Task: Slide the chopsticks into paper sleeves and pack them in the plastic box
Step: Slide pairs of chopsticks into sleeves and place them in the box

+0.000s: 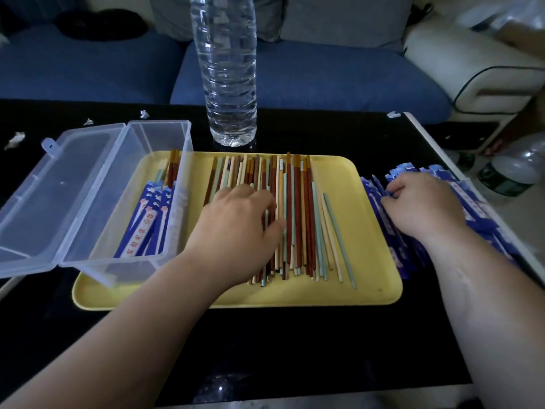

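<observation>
Several loose chopsticks [298, 214], brown, cream, orange and pale green, lie side by side on a yellow tray [362, 231]. My left hand [236, 231] rests on top of them, fingers bent over the sticks near the pile's middle. To the right of the tray lies a heap of blue paper sleeves [477, 214]; my right hand [421, 205] is on it, fingers curled and pinching at the sleeves' left edge. A clear plastic box [126, 208] stands on the tray's left end with its lid [50, 202] open to the left. Several sleeved chopsticks [150, 219] lie inside it.
A tall clear water bottle [227, 69] stands just behind the tray. Small white paper scraps [14, 140] lie on the black table at the back left. A blue sofa [324, 75] runs behind the table. Bottles [510, 169] stand on the floor past the table's right edge.
</observation>
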